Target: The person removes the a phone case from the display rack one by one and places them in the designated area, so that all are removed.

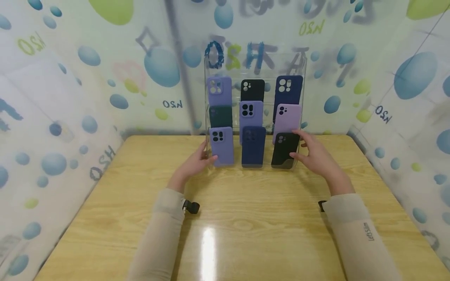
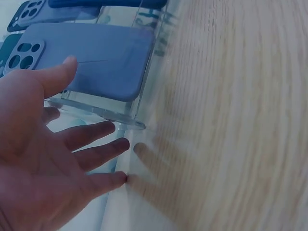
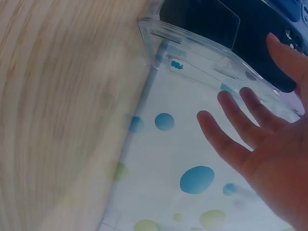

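A clear display stand [image 2: 106,113] holds phone cases in three upright tiers against the back wall. Its front tier bears a lavender phone case [image 1: 225,151], a navy phone case [image 1: 253,150] and a black phone case [image 1: 284,150]. At the stand's left side is my left hand [image 1: 193,162], its thumb over the lavender case's edge and its other fingers spread outside the clear side. My right hand [image 1: 314,156] mirrors it on the right, thumb by the black case, fingers straight and spread beside the stand in the right wrist view.
Behind stand a dark green case [image 1: 220,116], another lavender case [image 1: 251,117] and a pink-lilac case [image 1: 288,117]. Higher up are lavender, black [image 1: 254,91] and dark blue cases [image 1: 293,95]. A wooden table [image 1: 253,226] meets patterned walls [image 1: 70,97] on three sides.
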{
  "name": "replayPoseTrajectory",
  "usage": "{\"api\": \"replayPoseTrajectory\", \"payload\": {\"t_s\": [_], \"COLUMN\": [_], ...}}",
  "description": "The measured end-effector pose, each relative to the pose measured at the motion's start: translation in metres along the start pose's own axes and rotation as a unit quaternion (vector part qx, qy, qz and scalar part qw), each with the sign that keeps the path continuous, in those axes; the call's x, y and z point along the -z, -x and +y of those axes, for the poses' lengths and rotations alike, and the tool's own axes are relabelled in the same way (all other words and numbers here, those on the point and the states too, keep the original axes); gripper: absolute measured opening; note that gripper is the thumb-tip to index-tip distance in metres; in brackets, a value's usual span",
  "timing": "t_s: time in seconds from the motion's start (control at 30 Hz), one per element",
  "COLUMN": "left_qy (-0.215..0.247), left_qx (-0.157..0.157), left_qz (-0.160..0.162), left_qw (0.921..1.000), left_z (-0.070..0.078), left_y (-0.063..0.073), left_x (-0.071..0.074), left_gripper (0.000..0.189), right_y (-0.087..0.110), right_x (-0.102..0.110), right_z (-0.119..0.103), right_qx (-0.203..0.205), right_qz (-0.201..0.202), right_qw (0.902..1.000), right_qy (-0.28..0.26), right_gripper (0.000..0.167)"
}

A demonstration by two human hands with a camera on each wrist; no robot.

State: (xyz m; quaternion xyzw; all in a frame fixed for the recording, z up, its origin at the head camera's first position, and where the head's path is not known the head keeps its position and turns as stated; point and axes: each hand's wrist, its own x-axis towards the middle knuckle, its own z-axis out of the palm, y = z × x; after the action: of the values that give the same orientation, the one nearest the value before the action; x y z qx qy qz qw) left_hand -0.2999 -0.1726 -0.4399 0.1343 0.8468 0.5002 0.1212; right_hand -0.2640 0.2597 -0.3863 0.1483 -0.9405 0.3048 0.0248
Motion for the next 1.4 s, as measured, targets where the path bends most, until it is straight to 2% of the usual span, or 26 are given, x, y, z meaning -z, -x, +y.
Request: {"api": "replayPoseTrajectory", "payload": {"t_s": [0.2, 0.33, 0.43, 0.73, 1.03, 1.13, 1.3, 1.4], "left_qy": [0.072, 0.089, 0.093, 0.094, 0.093, 0.084, 0.077, 0.075], "left_qx": [-0.003, -0.009, -0.01, -0.005, 0.007, 0.008, 0.008, 0.009], "left_qz": [-0.002, 0.003, 0.007, 0.01, 0.008, 0.009, 0.016, 0.021], "left_qw": [0.9974, 0.996, 0.9956, 0.9955, 0.9956, 0.9964, 0.9968, 0.9969], "left_z": [0.0, 0.002, 0.002, 0.001, -0.002, -0.002, -0.002, -0.001], "left_y": [0.002, 0.004, 0.006, 0.006, 0.003, 0.002, -0.002, -0.003], "left_x": [-0.009, -0.01, -0.01, -0.011, -0.012, -0.011, -0.01, -0.009], "left_gripper": [0.099, 0.098, 0.096, 0.096, 0.097, 0.097, 0.098, 0.097], "right_y": [0.004, 0.004, 0.004, 0.003, 0.004, 0.004, 0.002, 0.0], "right_x": [-0.009, -0.012, -0.013, -0.013, -0.016, -0.014, -0.009, -0.009], "right_z": [0.0, -0.001, -0.001, 0.002, 0.002, 0.001, 0.001, 0.001], "right_qx": [-0.001, 0.022, 0.031, 0.031, 0.07, 0.085, 0.112, 0.12], "right_qz": [0.054, 0.103, 0.119, 0.102, 0.146, 0.14, 0.116, 0.115], "right_qw": [0.9979, 0.9932, 0.9914, 0.9935, 0.9855, 0.9854, 0.9862, 0.9857], "right_qy": [0.036, 0.049, 0.045, 0.039, 0.051, 0.046, 0.038, 0.028], "right_gripper": [0.065, 0.054, 0.052, 0.056, 0.041, 0.04, 0.048, 0.05]}}
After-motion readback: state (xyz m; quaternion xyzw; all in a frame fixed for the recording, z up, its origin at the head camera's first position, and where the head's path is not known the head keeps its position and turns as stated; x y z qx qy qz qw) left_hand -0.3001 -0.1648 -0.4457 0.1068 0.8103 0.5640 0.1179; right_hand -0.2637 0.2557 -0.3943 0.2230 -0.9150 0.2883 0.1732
